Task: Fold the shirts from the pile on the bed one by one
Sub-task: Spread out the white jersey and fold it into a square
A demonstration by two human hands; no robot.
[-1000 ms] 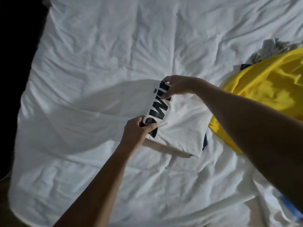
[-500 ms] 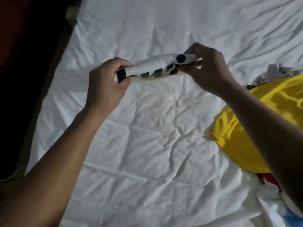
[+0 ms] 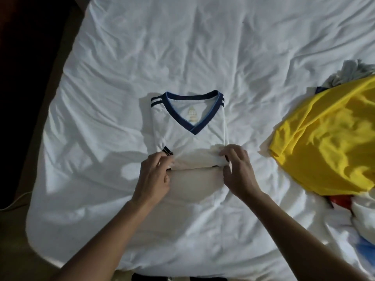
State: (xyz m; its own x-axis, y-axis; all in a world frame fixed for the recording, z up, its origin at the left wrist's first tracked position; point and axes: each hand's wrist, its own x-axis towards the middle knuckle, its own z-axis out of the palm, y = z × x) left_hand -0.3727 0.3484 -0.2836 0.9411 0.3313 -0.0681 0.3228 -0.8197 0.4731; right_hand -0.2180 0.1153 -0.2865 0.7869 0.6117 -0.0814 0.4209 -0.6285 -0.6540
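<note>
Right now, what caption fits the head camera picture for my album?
Left hand and right hand pinch the folded white shirt on the bed, yellow shirt beside it.

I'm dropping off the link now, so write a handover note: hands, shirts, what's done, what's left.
Left hand: pinches the near left corner of the white shirt.
Right hand: pinches its near right corner.
White shirt: folded, collar up, flat on the bed.
Pile: at the right edge, yellow shirt on top.
Done: white shirt folded, not yet released.
Left: let go, then fold the pile.
</note>
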